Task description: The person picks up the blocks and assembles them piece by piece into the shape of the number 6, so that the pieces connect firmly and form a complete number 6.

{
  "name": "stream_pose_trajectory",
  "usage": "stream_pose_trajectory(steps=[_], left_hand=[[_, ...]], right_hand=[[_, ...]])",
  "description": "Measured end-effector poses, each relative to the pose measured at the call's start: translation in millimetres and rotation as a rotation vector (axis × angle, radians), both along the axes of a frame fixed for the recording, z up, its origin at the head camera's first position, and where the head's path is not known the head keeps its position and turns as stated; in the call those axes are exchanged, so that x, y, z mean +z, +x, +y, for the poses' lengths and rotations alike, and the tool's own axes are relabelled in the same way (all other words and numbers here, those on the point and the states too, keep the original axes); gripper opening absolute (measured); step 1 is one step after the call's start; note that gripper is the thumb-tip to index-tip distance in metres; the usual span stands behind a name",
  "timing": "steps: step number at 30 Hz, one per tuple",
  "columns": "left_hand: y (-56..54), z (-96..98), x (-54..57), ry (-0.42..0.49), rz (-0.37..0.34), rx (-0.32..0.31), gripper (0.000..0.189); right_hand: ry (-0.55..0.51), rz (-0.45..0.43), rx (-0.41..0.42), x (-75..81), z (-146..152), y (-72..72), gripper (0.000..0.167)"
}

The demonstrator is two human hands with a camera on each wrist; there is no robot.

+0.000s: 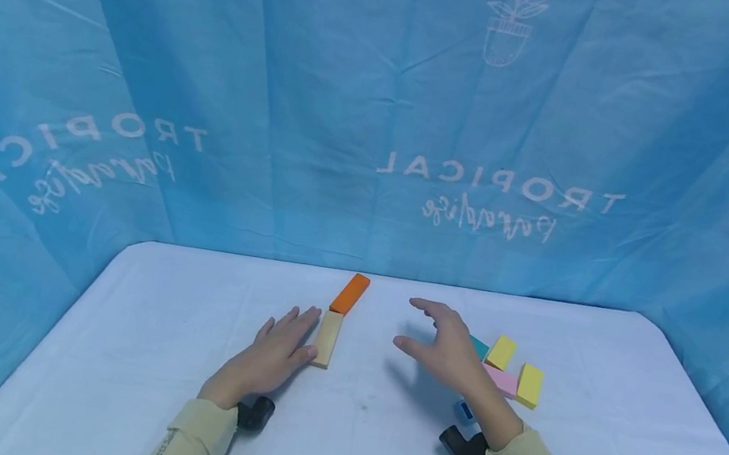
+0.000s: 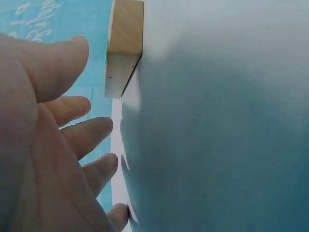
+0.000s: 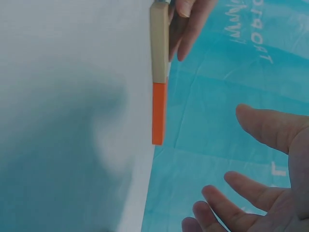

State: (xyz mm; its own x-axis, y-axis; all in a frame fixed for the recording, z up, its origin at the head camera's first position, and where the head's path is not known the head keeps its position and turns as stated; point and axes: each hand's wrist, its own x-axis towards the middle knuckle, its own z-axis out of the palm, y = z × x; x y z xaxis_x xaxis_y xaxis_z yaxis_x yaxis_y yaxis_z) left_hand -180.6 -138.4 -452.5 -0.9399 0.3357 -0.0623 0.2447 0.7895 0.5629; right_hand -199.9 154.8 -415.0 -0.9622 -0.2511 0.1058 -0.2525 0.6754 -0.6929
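A plain wooden block (image 1: pixel 327 339) and an orange block (image 1: pixel 350 294) lie end to end on the white table, forming a slightly bent line. My left hand (image 1: pixel 274 348) hovers close beside the wooden block, its fingers spread and loosely straight. In the left wrist view the wooden block (image 2: pixel 125 34) shows its end face just past the thumb. My right hand (image 1: pixel 449 348) is raised over the table to the right of the two blocks, thumb and fingers apart with nothing between them. The right wrist view shows the orange block (image 3: pixel 159 113) touching the wooden block (image 3: pixel 160 43).
Right of and partly behind my right hand lie two yellow blocks (image 1: pixel 529 386), a pink block (image 1: pixel 502 380), a teal block (image 1: pixel 479 347) and a small blue block (image 1: pixel 466 412). A blue printed curtain (image 1: pixel 312 195) hangs along the table's far edge.
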Motion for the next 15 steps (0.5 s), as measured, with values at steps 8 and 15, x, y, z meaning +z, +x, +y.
stream_pose_trajectory(steps=[8, 15], left_hand=[[-7.6, -2.9, 4.0, 0.026, -0.012, -0.010, 0.063], [-17.7, -5.2, 7.2, 0.045, -0.002, -0.032, 0.062]], right_hand=[[0.039, 0.018, -0.004, -2.3, 21, 13.5, 0.064], [0.014, 0.038, -0.002, -6.9, 38, 24.4, 0.063]])
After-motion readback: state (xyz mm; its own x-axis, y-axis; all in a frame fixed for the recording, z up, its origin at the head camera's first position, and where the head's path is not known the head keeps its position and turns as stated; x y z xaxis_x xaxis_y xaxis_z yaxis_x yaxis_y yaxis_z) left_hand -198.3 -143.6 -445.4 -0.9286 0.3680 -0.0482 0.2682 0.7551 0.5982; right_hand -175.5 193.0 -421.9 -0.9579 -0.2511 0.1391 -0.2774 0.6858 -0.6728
